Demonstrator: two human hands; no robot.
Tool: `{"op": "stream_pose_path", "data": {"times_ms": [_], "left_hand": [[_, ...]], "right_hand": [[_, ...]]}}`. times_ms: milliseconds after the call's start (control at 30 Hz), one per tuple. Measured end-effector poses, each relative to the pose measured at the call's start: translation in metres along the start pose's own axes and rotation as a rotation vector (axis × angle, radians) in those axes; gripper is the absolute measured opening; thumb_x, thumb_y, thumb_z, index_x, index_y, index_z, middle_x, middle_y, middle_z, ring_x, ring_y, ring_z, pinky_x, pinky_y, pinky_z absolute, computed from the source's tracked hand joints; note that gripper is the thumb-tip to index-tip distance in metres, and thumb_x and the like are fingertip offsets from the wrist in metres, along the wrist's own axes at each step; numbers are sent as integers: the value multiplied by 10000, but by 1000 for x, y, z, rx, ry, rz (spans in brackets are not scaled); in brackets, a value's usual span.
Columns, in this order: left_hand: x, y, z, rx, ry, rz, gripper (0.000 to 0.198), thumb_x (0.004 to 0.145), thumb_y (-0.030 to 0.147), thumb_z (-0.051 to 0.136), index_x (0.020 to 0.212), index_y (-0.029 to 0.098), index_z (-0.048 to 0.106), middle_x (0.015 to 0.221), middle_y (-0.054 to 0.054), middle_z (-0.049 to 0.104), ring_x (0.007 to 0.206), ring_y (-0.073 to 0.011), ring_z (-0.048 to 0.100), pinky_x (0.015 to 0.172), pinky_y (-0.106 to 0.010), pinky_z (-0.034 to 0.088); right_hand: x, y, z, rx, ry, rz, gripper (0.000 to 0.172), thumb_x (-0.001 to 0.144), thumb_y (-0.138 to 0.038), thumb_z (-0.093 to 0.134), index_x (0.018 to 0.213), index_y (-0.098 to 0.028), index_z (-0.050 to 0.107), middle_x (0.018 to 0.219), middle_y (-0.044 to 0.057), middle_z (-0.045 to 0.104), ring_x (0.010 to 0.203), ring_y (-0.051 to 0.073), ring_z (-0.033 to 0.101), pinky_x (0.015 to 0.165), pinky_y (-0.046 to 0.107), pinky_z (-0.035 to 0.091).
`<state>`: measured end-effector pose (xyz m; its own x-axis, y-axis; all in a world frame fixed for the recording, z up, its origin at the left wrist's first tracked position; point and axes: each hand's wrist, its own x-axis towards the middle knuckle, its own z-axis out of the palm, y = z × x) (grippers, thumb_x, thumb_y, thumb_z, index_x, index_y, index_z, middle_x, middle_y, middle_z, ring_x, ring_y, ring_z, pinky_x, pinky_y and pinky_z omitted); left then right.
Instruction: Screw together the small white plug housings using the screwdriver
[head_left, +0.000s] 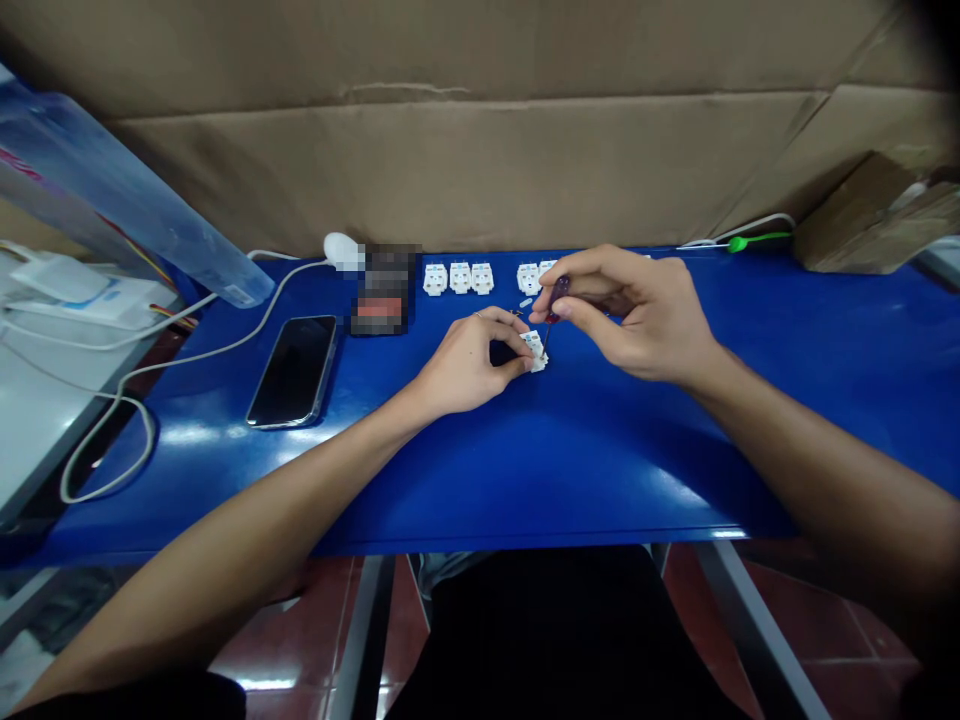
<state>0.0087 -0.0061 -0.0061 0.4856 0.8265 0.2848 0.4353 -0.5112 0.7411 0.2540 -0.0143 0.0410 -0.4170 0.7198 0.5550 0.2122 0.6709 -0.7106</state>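
Between the fingertips of my left hand [480, 358] is a small white plug part [535, 352], held down on the blue table [585, 470]. My right hand [630, 312] grips a screwdriver [556, 297] with a dark red, see-through handle, its shaft pointing down with the tip at the plug part. Behind my hands stand several similar white plug parts [460, 278] in a row, and two more [529, 277] are partly covered by my right fingers. Near the left fingertips lie a small clear piece [526, 303] and tiny brass-coloured bits [516, 314].
A phone [292, 372] lies at the left, near a blurred-out dark item [384, 290]. A white cable [142, 370] loops over the table's left side beside a power strip [90, 300]. Cardboard [480, 170] walls the back; a cardboard box [862, 225] and green-handled tool [757, 241] sit back right.
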Motion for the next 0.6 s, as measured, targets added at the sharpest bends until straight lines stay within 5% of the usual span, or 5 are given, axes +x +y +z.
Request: {"op": "stream_pose_path", "data": {"times_ms": [600], "left_hand": [[0, 5, 0, 38, 12, -4, 106, 931, 178, 830, 927, 260, 897, 1247, -62, 837, 1135, -266, 812, 1165, -519, 617]], "right_hand": [[-1, 9, -5, 76, -94, -25, 329, 1057, -330, 802, 1383, -313, 763, 1159, 11, 883, 982, 198, 875, 968, 357, 751]]}}
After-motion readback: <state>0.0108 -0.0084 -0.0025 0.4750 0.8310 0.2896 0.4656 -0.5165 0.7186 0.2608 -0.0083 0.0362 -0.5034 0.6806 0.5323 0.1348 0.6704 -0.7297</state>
